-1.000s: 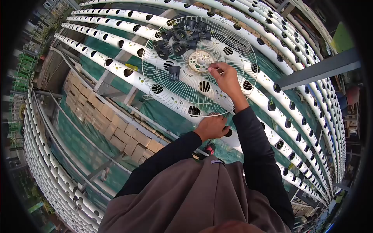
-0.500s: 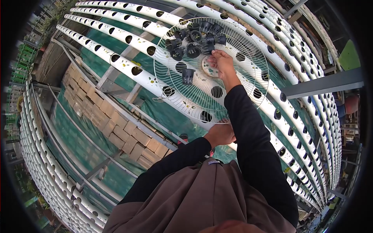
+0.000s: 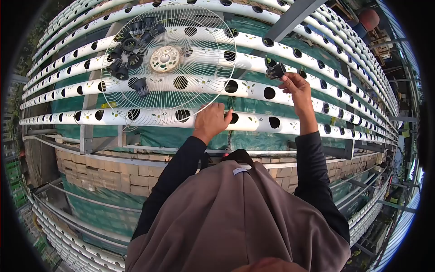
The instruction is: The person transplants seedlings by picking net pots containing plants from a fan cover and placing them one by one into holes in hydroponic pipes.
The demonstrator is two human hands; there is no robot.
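Observation:
A round white wire fan guard [image 3: 165,59] lies on the white pipes at the upper left, with several black net cups [image 3: 130,44] grouped on its left part. One more cup [image 3: 141,87] sits apart, lower on the wires. My left hand [image 3: 211,119] is at the guard's lower right edge, fingers spread, thumb out, holding nothing that shows. To the right, my right hand [image 3: 298,90] pinches a black net cup [image 3: 275,71] with a little green at its top, tilted above the pipes.
Rows of white pipes [image 3: 253,89] with round holes run across the view, leaves scattered on them. A grey metal beam [image 3: 290,20] crosses at the top. Green sheeting [image 3: 181,137] lies below, and stacked tan bricks [image 3: 108,174] are nearer me.
My right hand has left the guard and moved right, now holding a net cup. The view has turned, so the guard appears further left. My left hand shows spread at its edge.

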